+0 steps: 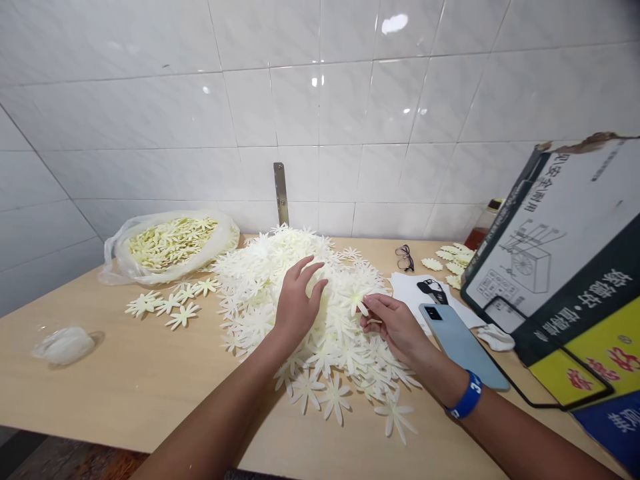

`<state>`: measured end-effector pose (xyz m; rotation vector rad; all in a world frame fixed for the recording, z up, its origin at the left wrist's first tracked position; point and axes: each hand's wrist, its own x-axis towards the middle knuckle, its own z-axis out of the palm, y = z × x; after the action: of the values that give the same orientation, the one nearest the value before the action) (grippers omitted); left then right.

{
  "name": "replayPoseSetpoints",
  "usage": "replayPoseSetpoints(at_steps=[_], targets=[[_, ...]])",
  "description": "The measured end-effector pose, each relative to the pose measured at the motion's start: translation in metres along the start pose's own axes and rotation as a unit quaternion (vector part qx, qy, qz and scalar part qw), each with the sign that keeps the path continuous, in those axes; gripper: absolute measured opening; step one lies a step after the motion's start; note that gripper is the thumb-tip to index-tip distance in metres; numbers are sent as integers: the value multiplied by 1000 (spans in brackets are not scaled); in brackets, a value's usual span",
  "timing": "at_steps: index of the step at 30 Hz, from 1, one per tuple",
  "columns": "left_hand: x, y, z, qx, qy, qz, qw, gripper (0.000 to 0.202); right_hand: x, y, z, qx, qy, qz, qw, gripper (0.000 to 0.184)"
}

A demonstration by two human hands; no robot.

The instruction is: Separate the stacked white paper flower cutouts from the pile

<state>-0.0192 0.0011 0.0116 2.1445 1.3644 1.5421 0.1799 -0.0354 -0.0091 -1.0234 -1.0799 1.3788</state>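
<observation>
A large heap of white flower-shaped cutouts [280, 267] covers the middle of the table. Over it hovers my left hand [299, 300], open, fingers apart and nothing visible in them. My right hand [393, 323] pinches one pale yellowish flower cutout [356, 301] between thumb and fingers at the heap's right side. Several loose flower cutouts [336, 398] lie at the heap's front edge. To the left sits a small group of creamy flower cutouts [183, 315]. Behind them, an open plastic bag [117, 257] holds many yellowish cutouts [170, 241].
On the right are a phone [465, 347], white paper [406, 287], glasses [405, 258], scalloped pale pieces [453, 257], a bottle [483, 223] and a large printed box [565, 247]. A crumpled plastic bundle [65, 345] lies far left. A metal strip [281, 193] stands against the tiled wall.
</observation>
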Motion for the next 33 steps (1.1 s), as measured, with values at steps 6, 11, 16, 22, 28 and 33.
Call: replayPoseSetpoints(at_steps=[6, 11, 16, 22, 28, 33], targets=[[-8, 13, 7, -35, -95, 180, 978, 18, 1, 2, 2, -28, -5, -25, 999, 35], [-13, 17, 17, -123, -140, 73, 980, 6, 0, 3, 4, -60, -12, -50, 997, 37], [-4, 15, 9, -282, -70, -94, 952, 18, 2, 3, 0, -62, -4, -52, 997, 38], [6, 1, 5, -361, -53, -225, 903, 23, 2, 1, -2, -22, 22, -16, 999, 37], [6, -9, 9, -290, -70, -278, 913, 28, 1, -1, 1, -38, 11, -13, 999, 35], [3, -8, 4, -96, -29, -170, 980, 41, 1, 2, -1, -61, 9, -21, 998, 33]])
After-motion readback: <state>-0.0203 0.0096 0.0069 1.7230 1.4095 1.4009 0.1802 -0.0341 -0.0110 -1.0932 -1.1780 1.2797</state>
